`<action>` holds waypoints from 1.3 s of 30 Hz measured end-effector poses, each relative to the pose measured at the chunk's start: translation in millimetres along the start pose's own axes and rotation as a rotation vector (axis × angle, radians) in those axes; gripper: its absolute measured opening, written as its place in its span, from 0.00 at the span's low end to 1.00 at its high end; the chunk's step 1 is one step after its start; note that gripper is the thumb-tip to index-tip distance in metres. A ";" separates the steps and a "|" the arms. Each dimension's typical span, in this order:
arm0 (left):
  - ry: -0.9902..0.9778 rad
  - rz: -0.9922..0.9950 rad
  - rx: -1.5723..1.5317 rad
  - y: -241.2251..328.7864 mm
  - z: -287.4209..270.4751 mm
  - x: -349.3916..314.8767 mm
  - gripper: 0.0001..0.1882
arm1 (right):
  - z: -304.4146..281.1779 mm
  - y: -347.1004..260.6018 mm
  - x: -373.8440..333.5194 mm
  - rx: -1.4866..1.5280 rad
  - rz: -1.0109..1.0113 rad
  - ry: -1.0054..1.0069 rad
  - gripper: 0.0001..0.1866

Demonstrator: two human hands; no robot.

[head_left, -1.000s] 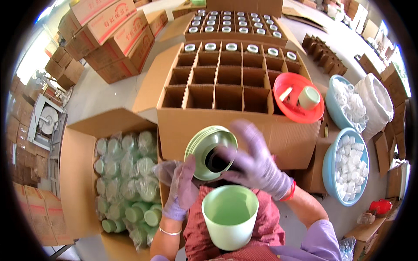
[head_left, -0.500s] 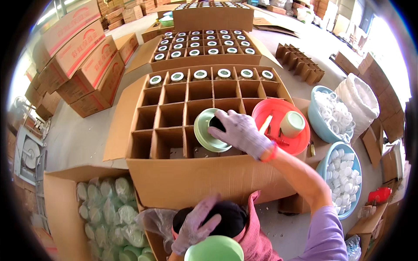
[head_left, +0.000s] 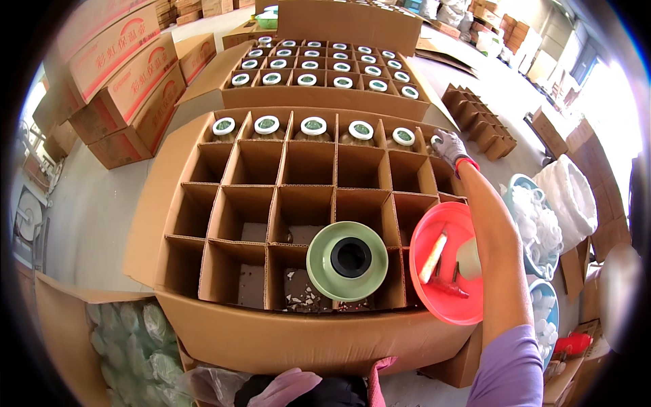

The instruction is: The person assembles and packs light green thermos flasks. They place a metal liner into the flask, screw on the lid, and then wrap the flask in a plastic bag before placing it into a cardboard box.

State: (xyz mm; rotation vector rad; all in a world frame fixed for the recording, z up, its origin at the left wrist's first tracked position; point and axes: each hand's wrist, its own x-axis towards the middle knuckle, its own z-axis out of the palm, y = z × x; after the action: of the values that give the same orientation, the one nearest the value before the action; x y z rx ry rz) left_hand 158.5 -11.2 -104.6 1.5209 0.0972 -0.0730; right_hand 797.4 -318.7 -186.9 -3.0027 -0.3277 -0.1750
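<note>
Near edge: Left hand (head_left: 285,389), pale-purple glove, blurred; cannot tell its fingers' state.
Cardboard dividers: One round, pale-green plastic collar (head_left: 347,285) with black centre, well apart from either hand.
Basin: One round red plastic basin (head_left: 432,306), right.
Far row: Six bottles with round white-rimmed tops (head_left: 313,127); right hand (head_left: 448,148), fingers bent at the rightmost bottle (head_left: 435,141), pinch hidden.

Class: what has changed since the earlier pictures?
The gloved right hand released the round light-green plastic stack onto brown cardboard dividers, then moved forward and right to a white-topped bottle. The red round plastic basin stayed on the carton's near-right corner.
</note>
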 end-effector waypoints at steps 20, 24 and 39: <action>0.253 0.206 0.046 -4.6 11.3 24.6 0.26 | -198.2 -99.2 -199.9 1.822 -0.117 -0.168 0.14; 0.366 0.543 0.310 73.9 -34.1 85.4 0.50 | -152.9 -193.6 -258.0 2.200 -0.032 -0.670 0.22; 0.567 0.648 -0.278 96.6 -82.7 32.4 0.38 | -147.3 -325.4 -392.1 1.537 -0.556 -0.368 0.27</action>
State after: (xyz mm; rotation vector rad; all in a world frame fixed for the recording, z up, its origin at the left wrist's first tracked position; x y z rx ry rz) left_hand 199.7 76.6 -16.1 1.1953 0.0586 0.8576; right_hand 330.1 -103.2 -58.0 -1.3595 -0.8198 0.4098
